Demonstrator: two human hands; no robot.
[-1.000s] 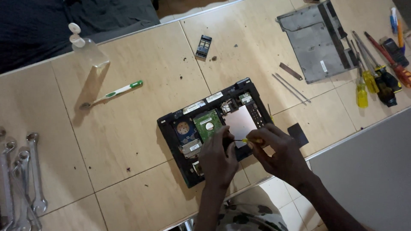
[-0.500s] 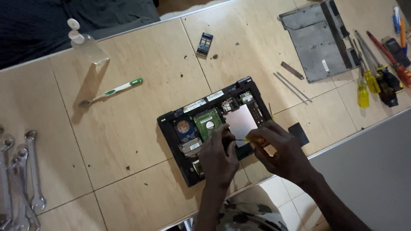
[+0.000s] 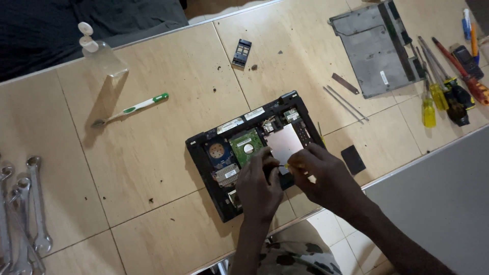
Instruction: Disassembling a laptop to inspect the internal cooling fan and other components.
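An opened laptop base (image 3: 244,153), black and with its inner boards exposed, is set askew on the wooden worktop (image 3: 153,168), close to the near edge and a little right of the middle. Both hands are held over its near right part. The left hand (image 3: 259,184) is laid on the base with its fingers bent downward onto the parts inside; whether anything is pinched under them cannot be told. The right hand (image 3: 322,175) is closed around a small screwdriver (image 3: 281,166), of which a yellow bit of handle and a thin dark shaft are seen between the two hands, the tip being pointed toward the left hand's fingers.

Just beside the right hand, a small black square piece (image 3: 353,159) is lying flat on the worktop. A grey metal cover panel (image 3: 374,48) is placed toward the far right corner, with yellow and red screwdrivers (image 3: 438,94) lined up along the right edge. A green and white toothbrush (image 3: 130,109) and a clear bottle (image 3: 102,53) are found toward the far left, and a row of spanners (image 3: 25,214) is laid at the left edge.
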